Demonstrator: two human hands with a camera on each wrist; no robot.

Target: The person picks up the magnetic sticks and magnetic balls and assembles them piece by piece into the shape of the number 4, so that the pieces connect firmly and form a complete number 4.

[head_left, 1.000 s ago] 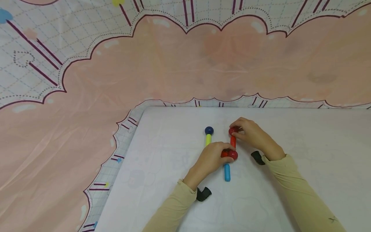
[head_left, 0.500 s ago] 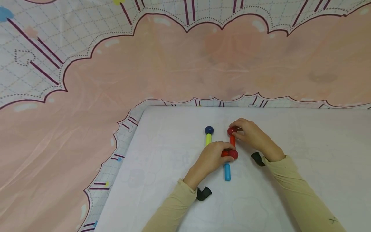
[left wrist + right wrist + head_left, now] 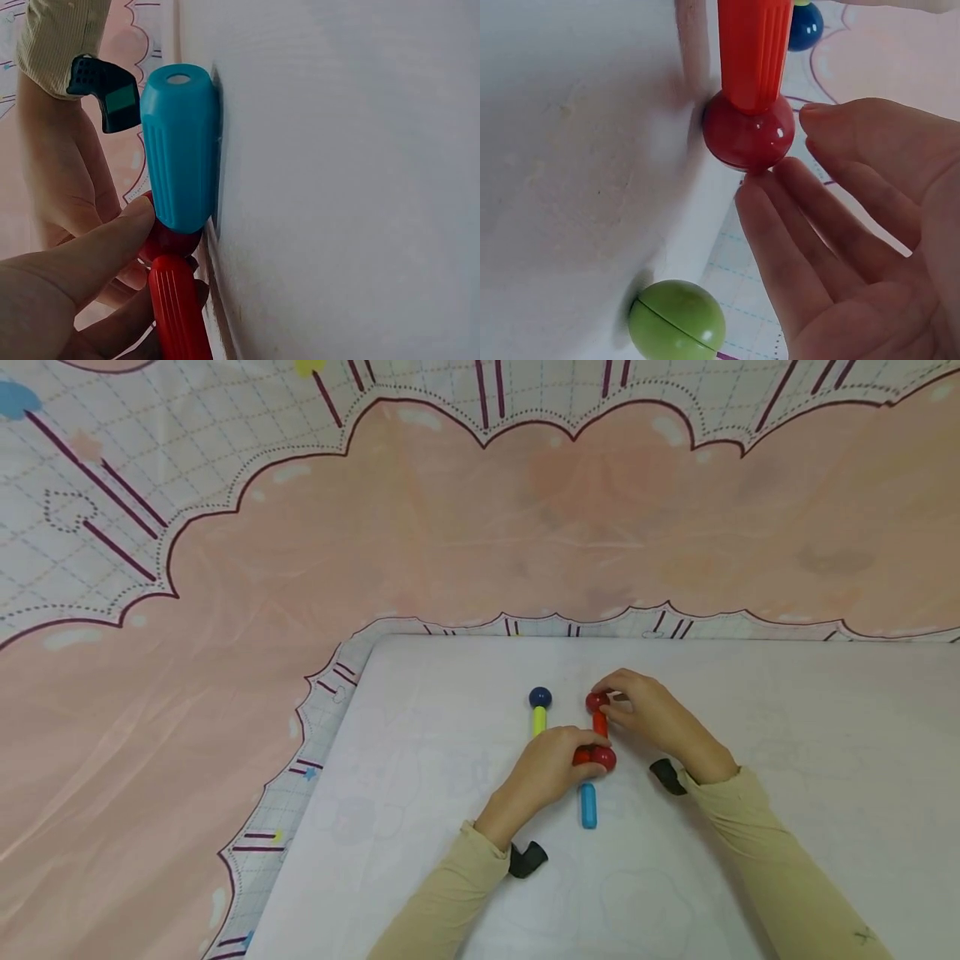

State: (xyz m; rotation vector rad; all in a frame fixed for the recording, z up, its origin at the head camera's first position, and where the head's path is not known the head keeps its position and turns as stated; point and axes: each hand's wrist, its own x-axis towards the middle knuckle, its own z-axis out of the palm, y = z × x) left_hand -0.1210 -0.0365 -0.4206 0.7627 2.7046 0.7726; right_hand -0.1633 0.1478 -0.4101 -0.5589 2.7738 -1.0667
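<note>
My left hand (image 3: 547, 768) pinches a glossy red ball (image 3: 604, 760) between thumb and fingers. A blue ridged rod (image 3: 180, 150) meets this ball on its near side. Upward from the ball runs a red rod (image 3: 600, 724), ending at a second red ball (image 3: 746, 135). Around that far ball are the thumb and fingertips of my right hand (image 3: 648, 714); in the right wrist view the fingertips touch its underside and the thumb is right at its side. Another short red piece (image 3: 582, 755) shows beside the left fingers, partly hidden by them.
A yellow-green rod (image 3: 540, 720) with a dark blue ball (image 3: 540, 697) lies left of the red rod, its lower end behind the left hand. A green ball (image 3: 677, 322) shows in the right wrist view. Everything is on a white tabletop (image 3: 420, 710).
My right hand and the far red ball have shifted slightly left, so the red rod leans more that way. The left hand stays in place on the near red ball.
</note>
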